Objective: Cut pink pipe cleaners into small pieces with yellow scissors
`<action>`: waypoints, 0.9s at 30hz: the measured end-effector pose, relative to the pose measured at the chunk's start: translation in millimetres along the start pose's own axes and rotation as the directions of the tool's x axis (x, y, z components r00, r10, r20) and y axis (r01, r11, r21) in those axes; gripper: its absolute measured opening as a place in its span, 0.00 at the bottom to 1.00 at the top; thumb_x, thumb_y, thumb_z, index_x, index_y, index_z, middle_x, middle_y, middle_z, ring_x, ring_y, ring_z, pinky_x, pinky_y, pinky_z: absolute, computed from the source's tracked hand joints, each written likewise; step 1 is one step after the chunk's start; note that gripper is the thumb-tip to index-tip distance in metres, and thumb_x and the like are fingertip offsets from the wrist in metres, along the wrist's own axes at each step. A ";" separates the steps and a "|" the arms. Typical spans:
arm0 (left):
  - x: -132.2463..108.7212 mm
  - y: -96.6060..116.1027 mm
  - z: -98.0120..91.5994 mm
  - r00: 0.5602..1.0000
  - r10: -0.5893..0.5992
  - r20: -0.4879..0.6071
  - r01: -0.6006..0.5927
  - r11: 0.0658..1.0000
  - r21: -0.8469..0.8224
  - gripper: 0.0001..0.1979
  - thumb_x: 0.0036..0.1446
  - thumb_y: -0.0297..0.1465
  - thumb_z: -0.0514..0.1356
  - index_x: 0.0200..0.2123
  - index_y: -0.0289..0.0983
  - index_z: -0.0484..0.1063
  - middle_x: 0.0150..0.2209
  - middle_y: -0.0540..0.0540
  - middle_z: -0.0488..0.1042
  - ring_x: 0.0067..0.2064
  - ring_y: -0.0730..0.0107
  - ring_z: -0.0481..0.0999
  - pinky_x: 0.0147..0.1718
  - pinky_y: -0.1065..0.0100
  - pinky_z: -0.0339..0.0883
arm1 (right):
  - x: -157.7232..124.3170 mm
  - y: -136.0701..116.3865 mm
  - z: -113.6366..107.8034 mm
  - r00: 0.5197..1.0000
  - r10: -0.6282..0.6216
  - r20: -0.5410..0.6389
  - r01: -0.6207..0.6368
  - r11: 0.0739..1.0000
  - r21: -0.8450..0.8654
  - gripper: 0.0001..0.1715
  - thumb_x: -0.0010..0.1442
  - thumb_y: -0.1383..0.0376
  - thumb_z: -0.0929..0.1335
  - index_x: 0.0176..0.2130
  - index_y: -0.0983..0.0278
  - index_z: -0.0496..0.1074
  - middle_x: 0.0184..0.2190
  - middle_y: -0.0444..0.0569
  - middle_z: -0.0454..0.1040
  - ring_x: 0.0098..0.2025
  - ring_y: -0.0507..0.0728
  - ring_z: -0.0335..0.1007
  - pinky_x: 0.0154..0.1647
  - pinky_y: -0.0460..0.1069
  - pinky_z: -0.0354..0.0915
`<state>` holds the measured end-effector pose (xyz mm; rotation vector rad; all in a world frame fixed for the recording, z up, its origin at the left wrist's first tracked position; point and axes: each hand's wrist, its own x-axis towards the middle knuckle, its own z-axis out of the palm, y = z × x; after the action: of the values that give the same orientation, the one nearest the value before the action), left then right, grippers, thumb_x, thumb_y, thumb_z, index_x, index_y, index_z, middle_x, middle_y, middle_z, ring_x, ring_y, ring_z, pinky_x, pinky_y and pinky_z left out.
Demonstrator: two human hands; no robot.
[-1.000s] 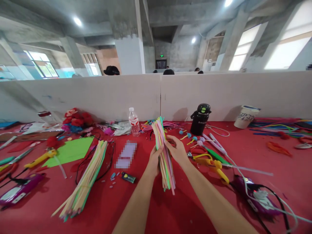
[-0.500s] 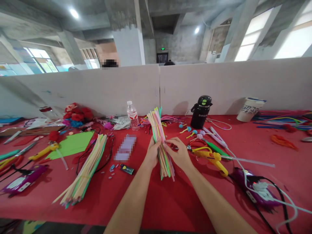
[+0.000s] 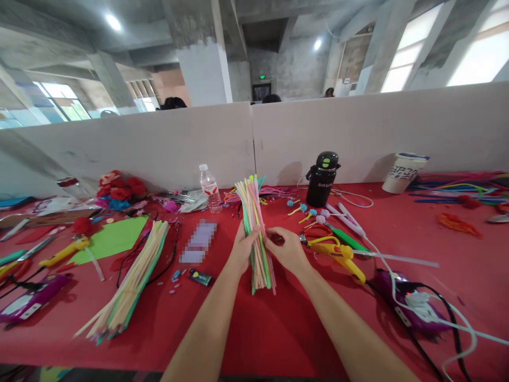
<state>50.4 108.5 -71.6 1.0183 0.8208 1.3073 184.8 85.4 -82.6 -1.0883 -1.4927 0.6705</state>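
A bundle of pipe cleaners [image 3: 260, 269], cream, yellow, green and pink, stands nearly upright in front of me. My left hand [image 3: 243, 246] is wrapped around its middle from the left, thumb across the front. On the other side, my right hand [image 3: 284, 245] has its fingers curled and pinched at the bundle's right edge, by the pink stems. Exactly which stems its fingertips hold is hidden. A second, larger bundle of pipe cleaners [image 3: 133, 281] lies on the red table to the left, fanned at its near end.
Right of my hands lie a yellow glue gun [image 3: 338, 253], small pompom stems [image 3: 308, 212] and a purple power strip [image 3: 413, 307] with cables. Behind stand a black bottle [image 3: 321, 183], a water bottle [image 3: 210, 190] and a white cup [image 3: 403, 174]. A small tube [image 3: 199, 277] lies left, near green paper [image 3: 113, 239].
The view has shifted slightly, so most things appear a little farther left. Both hands stay on the bundle, with hardly any change in their grip.
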 end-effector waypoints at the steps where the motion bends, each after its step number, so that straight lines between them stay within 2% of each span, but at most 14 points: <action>1: 0.0 -0.2 -0.4 1.000 0.010 -0.011 -0.010 1.000 0.021 0.25 0.47 0.36 0.65 0.49 0.40 0.67 0.36 0.49 0.75 0.34 0.71 0.74 0.37 0.69 0.68 | -0.8 -0.3 0.2 1.000 -0.005 0.010 0.005 1.000 -0.007 0.11 0.53 0.64 0.67 0.38 0.63 0.74 0.32 0.48 0.76 0.32 0.56 0.72 0.37 0.50 0.68; 7: 1.0 0.6 -2.9 0.995 0.071 -0.064 -0.066 0.994 0.088 0.27 0.44 0.35 0.67 0.50 0.40 0.67 0.40 0.46 0.75 0.39 0.68 0.75 0.40 0.68 0.68 | -0.5 3.1 1.4 0.995 0.086 -0.048 -0.086 0.996 -0.005 0.13 0.50 0.68 0.66 0.38 0.64 0.73 0.31 0.48 0.76 0.32 0.56 0.73 0.37 0.50 0.68; 12: 4.5 1.2 -6.1 0.991 -0.075 -0.112 0.066 0.994 -0.083 0.21 0.47 0.39 0.65 0.45 0.39 0.69 0.32 0.49 0.75 0.30 0.70 0.75 0.33 0.68 0.70 | 1.8 7.4 1.0 0.973 0.229 -0.029 -0.220 0.957 0.187 0.11 0.49 0.64 0.68 0.36 0.65 0.73 0.28 0.47 0.75 0.30 0.55 0.71 0.34 0.50 0.67; 15: 4.6 4.0 -5.1 0.983 -0.150 -0.105 0.131 0.976 -0.174 0.19 0.47 0.38 0.64 0.43 0.40 0.69 0.30 0.51 0.75 0.28 0.72 0.75 0.32 0.67 0.71 | 1.1 5.8 0.4 0.937 0.347 0.037 -0.332 0.854 0.400 0.15 0.48 0.62 0.71 0.38 0.64 0.74 0.28 0.46 0.74 0.29 0.53 0.69 0.32 0.48 0.66; 18: 3.3 7.7 -3.1 0.979 -0.178 -0.100 0.153 0.965 -0.215 0.19 0.47 0.39 0.65 0.42 0.40 0.68 0.27 0.52 0.74 0.25 0.72 0.74 0.30 0.66 0.72 | -1.1 1.0 -0.7 0.919 0.364 0.150 -0.386 0.759 0.524 0.14 0.48 0.59 0.72 0.36 0.63 0.74 0.29 0.46 0.74 0.28 0.52 0.67 0.33 0.47 0.65; 23: 4.2 8.6 -6.8 0.968 -0.245 -0.057 0.227 0.950 -0.214 0.23 0.47 0.45 0.63 0.44 0.40 0.64 0.24 0.51 0.72 0.21 0.68 0.73 0.24 0.63 0.71 | -4.5 -10.1 -4.4 0.885 0.310 0.347 -0.454 0.736 0.501 0.14 0.52 0.55 0.70 0.29 0.64 0.71 0.26 0.45 0.72 0.28 0.51 0.66 0.31 0.46 0.63; 27: 8.4 9.0 -14.3 0.968 -0.212 -0.132 0.186 0.965 -0.186 0.22 0.47 0.45 0.64 0.41 0.39 0.65 0.23 0.52 0.71 0.21 0.72 0.72 0.23 0.67 0.69 | -5.7 -18.9 -8.3 0.875 0.287 0.389 -0.463 0.729 0.504 0.14 0.53 0.56 0.70 0.28 0.64 0.68 0.24 0.45 0.68 0.26 0.50 0.62 0.29 0.45 0.62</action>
<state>34.9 118.5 -67.8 0.6877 0.8841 1.2681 187.5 71.2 -66.8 -0.8248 -1.1575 1.5313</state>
